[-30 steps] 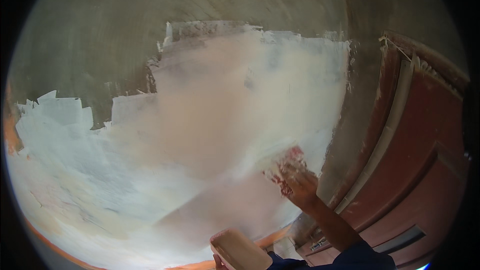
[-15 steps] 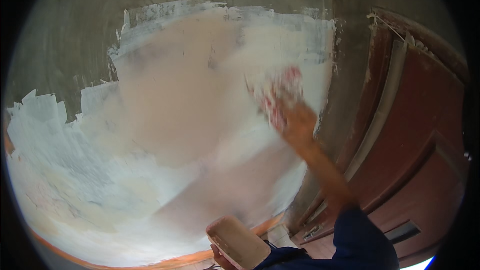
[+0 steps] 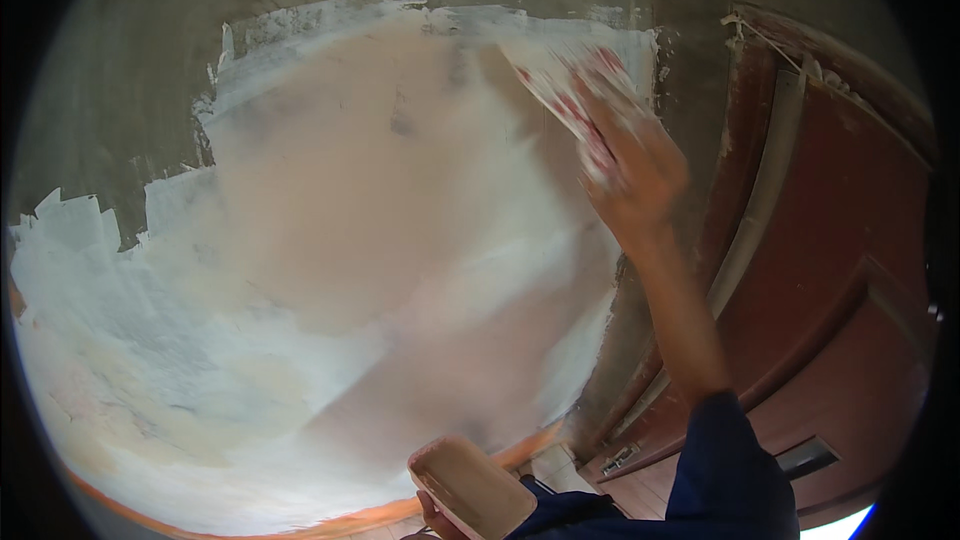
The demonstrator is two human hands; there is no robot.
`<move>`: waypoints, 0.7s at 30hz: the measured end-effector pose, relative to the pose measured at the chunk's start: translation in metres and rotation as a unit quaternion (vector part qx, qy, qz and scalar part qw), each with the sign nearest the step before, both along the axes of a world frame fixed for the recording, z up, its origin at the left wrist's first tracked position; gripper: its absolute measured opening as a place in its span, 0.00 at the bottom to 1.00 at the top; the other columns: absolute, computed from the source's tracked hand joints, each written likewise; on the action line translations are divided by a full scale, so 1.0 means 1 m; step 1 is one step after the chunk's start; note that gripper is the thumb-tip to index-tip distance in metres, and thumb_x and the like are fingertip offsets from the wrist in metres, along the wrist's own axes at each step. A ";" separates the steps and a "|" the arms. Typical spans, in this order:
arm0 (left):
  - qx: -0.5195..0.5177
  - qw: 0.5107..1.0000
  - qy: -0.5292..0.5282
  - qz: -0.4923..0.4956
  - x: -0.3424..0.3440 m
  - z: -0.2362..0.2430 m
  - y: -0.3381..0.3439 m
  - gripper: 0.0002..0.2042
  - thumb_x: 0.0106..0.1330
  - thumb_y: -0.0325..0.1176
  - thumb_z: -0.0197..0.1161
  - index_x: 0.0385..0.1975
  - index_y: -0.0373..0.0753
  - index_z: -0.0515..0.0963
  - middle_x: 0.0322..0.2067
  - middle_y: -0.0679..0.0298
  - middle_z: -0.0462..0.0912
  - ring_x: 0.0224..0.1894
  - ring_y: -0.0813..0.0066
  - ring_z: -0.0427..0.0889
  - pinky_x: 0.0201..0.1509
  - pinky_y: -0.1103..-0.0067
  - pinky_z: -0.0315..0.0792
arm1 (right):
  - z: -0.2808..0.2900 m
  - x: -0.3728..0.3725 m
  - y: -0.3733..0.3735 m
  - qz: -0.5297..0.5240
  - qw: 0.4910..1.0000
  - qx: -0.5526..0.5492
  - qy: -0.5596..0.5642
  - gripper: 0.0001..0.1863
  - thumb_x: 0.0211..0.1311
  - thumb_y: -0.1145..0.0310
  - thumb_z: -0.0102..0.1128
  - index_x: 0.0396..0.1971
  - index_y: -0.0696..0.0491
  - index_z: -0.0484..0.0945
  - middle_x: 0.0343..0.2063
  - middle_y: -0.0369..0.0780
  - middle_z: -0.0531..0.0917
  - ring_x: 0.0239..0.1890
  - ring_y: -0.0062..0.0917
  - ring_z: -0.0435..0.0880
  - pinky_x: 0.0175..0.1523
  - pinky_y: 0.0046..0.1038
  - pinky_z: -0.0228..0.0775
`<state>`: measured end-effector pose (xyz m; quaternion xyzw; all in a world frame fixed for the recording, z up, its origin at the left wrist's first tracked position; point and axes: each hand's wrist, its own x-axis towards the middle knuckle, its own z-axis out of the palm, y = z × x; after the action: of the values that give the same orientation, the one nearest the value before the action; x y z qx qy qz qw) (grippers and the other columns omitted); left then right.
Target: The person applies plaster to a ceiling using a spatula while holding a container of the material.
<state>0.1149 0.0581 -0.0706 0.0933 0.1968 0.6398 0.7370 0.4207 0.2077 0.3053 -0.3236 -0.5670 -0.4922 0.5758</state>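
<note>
My right hand [image 3: 640, 180] is raised against the upper right of the wall, its fingers wrapped round a wide putty scraper [image 3: 570, 100]. Red patches show on the scraper through smears of white, and motion blurs it. Low in the view, my left hand [image 3: 436, 517] grips the side of an oblong mud pan [image 3: 475, 490], tan inside with rounded corners. Most of that hand is hidden behind the pan. White putty [image 3: 520, 270] covers much of the wall, with ragged edges at the top and left.
Bare grey plaster [image 3: 120, 90] runs above and left of the white area. On the right stands a dark red door [image 3: 820, 240] in a worn frame [image 3: 745, 170]. An orange strip [image 3: 350, 522] follows the wall's foot, beside pale floor tiles [image 3: 555, 465].
My right hand has moved up and a little right along the wall with the scraper. The mud pan in my left hand has barely shifted.
</note>
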 end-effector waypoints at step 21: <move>0.003 1.000 -0.010 -0.009 0.008 0.000 -0.002 0.31 0.68 0.59 0.41 0.63 0.42 0.61 0.60 0.56 0.66 0.61 0.57 0.67 0.65 0.59 0.60 | -0.026 -0.020 0.013 0.037 0.997 -0.068 -0.001 0.30 0.38 0.78 0.67 0.49 0.58 0.76 0.54 0.48 0.75 0.53 0.40 0.77 0.53 0.31 0.74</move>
<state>0.1225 0.0561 -0.0704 0.0909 0.1872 0.6344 0.7444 0.4011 0.2208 0.2792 -0.3402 -0.6114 -0.4311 0.5698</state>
